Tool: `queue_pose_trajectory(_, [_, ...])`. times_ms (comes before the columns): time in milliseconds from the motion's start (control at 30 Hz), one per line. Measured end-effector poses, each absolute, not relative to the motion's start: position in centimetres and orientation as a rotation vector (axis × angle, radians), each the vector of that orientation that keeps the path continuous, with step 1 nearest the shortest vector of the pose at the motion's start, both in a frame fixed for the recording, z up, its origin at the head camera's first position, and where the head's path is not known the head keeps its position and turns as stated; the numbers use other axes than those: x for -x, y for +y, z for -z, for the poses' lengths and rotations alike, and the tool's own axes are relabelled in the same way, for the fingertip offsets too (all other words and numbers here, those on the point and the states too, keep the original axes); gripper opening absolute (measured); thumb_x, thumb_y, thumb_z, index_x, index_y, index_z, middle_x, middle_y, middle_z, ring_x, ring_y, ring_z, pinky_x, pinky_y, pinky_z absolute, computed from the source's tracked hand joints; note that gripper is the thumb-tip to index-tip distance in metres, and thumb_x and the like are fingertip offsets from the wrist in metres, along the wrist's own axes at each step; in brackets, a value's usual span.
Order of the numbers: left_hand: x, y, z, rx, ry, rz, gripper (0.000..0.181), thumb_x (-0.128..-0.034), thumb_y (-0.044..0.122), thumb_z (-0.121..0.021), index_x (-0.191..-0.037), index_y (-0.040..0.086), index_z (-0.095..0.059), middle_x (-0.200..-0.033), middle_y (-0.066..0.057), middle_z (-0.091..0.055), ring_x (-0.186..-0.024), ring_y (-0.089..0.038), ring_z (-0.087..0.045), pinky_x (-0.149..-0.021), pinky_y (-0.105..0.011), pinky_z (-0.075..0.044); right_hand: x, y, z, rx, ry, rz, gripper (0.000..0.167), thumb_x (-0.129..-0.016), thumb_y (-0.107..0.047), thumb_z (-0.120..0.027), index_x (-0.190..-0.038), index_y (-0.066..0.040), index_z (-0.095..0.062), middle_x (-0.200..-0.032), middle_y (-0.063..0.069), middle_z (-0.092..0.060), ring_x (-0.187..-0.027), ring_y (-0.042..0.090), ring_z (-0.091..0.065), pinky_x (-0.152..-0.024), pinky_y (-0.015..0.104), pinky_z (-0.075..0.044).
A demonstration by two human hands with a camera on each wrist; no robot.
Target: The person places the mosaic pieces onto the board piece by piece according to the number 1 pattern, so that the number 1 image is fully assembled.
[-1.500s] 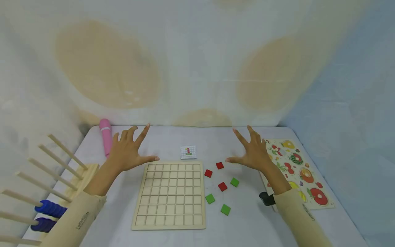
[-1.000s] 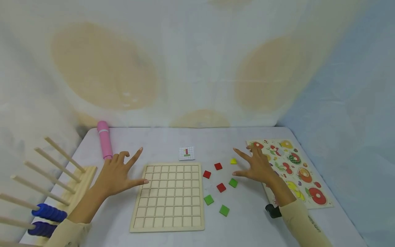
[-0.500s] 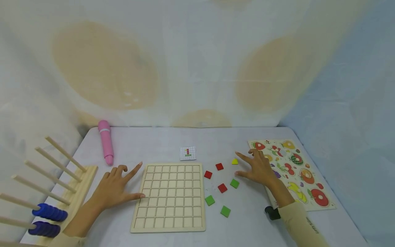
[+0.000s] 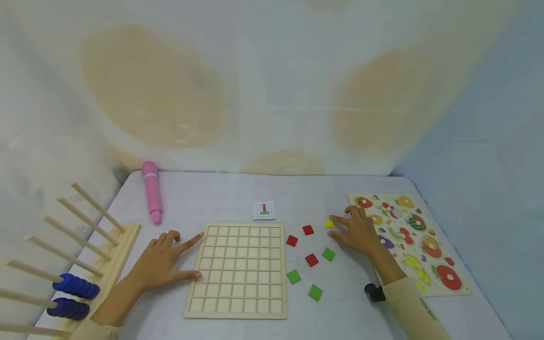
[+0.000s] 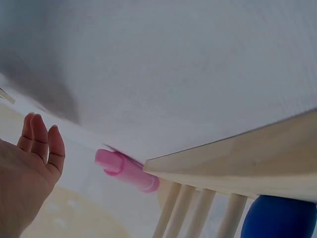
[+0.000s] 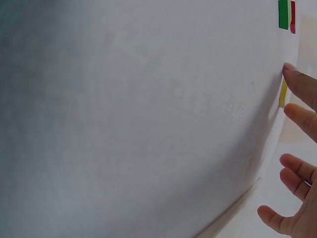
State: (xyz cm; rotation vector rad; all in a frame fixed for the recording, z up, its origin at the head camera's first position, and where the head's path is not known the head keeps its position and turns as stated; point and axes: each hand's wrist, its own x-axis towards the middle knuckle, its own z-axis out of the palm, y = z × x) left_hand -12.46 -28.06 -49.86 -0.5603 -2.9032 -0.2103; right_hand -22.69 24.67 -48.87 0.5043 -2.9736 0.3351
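Note:
A pale wooden grid board (image 4: 235, 271) lies in the middle of the table. My left hand (image 4: 159, 262) is at its left side, thumb and index finger spread, their tips at the board's edge; contact is hard to make out. Right of the board, my right hand (image 4: 354, 231) is low over the table, its thumb and index finger apart on either side of a small yellow tile (image 4: 329, 223). In the right wrist view the yellow tile (image 6: 283, 94) shows between those fingertips. Several red tiles (image 4: 312, 259) and green tiles (image 4: 315, 293) lie loose nearby.
A small pattern card (image 4: 264, 210) lies behind the board. At left stand a wooden peg rack (image 4: 123, 245) with blue rings (image 4: 78, 285) and a pink cylindrical object (image 4: 152, 191). A fruit puzzle board (image 4: 405, 226) lies under the right forearm's side.
Both hands have come down and nearer. The left hand moved to the board's left edge; the right moved in beside the yellow tile, its thumb and index finger drawing closer together.

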Motion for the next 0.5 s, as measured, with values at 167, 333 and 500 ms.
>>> queue_pose_trajectory(167, [12.56, -27.95, 49.81, 0.583, -2.916, 0.217, 0.093, -0.0659, 0.088, -0.060, -0.146, 0.042, -0.046, -0.103, -0.003, -0.048, -0.085, -0.014, -0.040, -0.076, -0.035, -0.034, 22.41, 24.89, 48.63, -0.479, -2.977, -0.355, 0.044, -0.086, -0.038, -0.076, -0.124, -0.016, -0.071, -0.125, 0.022, -0.050, -0.116, 0.038, -0.043, -0.090, 0.063, -0.040])
queue_pose_trajectory(333, [12.57, -27.79, 49.67, 0.615, -2.929, 0.202, 0.093, -0.0663, 0.088, -0.060, -0.146, 0.042, -0.047, -0.102, -0.002, -0.048, -0.084, -0.013, -0.039, -0.075, -0.035, -0.035, 22.24, 25.06, 48.57, -0.475, -2.944, -0.390, 0.034, -0.086, -0.028, -0.078, -0.117, -0.014, -0.075, -0.120, 0.020, -0.053, -0.113, 0.037, -0.044, -0.090, 0.060, -0.040])
queue_pose_trajectory(500, [12.25, -28.18, 49.64, 0.617, -2.929, 0.182, 0.093, -0.0650, 0.089, -0.059, -0.144, 0.041, -0.050, -0.100, -0.002, -0.047, -0.082, -0.013, -0.038, -0.074, -0.033, -0.034, 22.57, 24.59, 48.84, -0.535, -2.900, -0.392, 0.029, -0.084, -0.025, -0.080, -0.111, -0.013, -0.077, -0.115, 0.016, -0.055, -0.110, 0.034, -0.045, -0.086, 0.055, -0.041])
